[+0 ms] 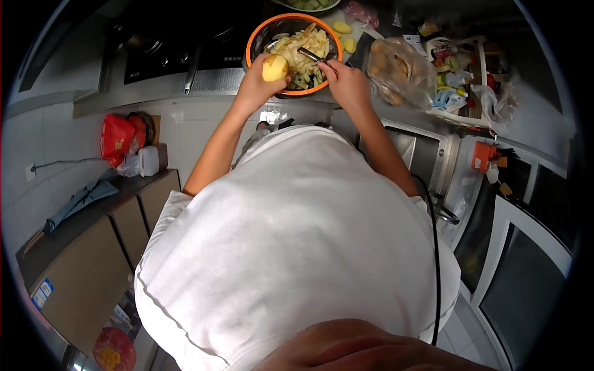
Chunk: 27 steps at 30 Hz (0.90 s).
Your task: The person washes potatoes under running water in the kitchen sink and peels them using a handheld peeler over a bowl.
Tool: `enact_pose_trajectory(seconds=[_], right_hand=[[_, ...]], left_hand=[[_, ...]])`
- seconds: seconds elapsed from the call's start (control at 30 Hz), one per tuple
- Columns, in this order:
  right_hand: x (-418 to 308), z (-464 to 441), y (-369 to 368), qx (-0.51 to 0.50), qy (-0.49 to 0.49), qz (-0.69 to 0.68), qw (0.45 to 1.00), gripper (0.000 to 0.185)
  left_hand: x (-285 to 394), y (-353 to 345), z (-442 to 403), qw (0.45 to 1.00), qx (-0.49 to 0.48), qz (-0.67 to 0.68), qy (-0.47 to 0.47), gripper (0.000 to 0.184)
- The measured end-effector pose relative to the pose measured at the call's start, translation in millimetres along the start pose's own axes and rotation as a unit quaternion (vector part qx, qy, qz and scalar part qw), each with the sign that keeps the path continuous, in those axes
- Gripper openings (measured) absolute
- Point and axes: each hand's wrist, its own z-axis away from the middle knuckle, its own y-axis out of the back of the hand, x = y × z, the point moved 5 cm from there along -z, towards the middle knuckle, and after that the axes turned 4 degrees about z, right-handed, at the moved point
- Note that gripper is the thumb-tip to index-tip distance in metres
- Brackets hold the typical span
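Observation:
My left hand (255, 91) is closed around a yellow potato (275, 68), mostly peeled, above the near left side of a basin (249, 46) with an orange rim. In my right hand (350, 88) is a peeler (309, 54), held by its end and pointing left over the basin. A small gap separates the peeler from the potato. Pale peelings (303, 44) lie heaped in the basin, with greenish peelings along its near side. Two peeled yellow potatoes (342, 26) rest on the counter just right of the basin.
A clear plastic bag of brown potatoes (396, 68) sits right of my right hand. Beyond it stands a tray of packets and bags (455, 80). A bowl of green pieces (309, 5) is behind the basin. The dark stove (167, 62) lies left.

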Motion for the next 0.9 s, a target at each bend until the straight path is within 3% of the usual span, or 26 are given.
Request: enact_pose_trajectory(seconds=[0.1, 0.3, 0.37, 0.47, 0.57, 0.77, 0.87, 0.9], right_hand=[[-11.9, 11.6, 12.3, -0.008, -0.015, -0.029, 0.999, 0.037], [-42.8, 16.2, 2.2, 0.026, 0.045, -0.162, 0.985, 0.033], [-54.4, 18.8, -3.4, 0.013, 0.1, -0.067, 0.993, 0.034], [-30.1, 8.5, -11.2, 0.035, 0.055, -0.014, 0.998, 0.033], [-3.2, 2.7, -5.9, 0.024, 0.004, 0.031, 0.999, 0.034], [-21.6, 16.3, 7.3, -0.019, -0.025, -0.038, 0.999, 0.036], [-47.5, 20.7, 1.3, 0.004, 0.074, -0.201, 0.977, 0.031], [-49.8, 20.8, -0.1, 0.006, 0.073, -0.201, 0.977, 0.031]], left_hand=[[-0.8, 6.4, -5.4, 0.996, 0.017, -0.065, -0.061, 0.047], [-13.8, 7.2, -12.8, 0.998, 0.015, -0.054, 0.02, 0.042], [-20.6, 5.6, -12.8, 0.998, 0.013, -0.063, 0.022, 0.04], [-22.3, 2.6, -8.1, 0.999, -0.001, -0.011, 0.051, 0.042], [0.0, 3.2, 1.7, 0.998, 0.013, -0.063, -0.017, 0.043], [-7.2, 11.5, -6.7, 0.99, 0.055, -0.117, -0.052, 0.059], [-3.3, 10.7, -7.3, 0.991, 0.045, -0.113, -0.055, 0.057], [-8.3, 7.8, -8.1, 0.999, 0.019, -0.036, 0.026, 0.055]])
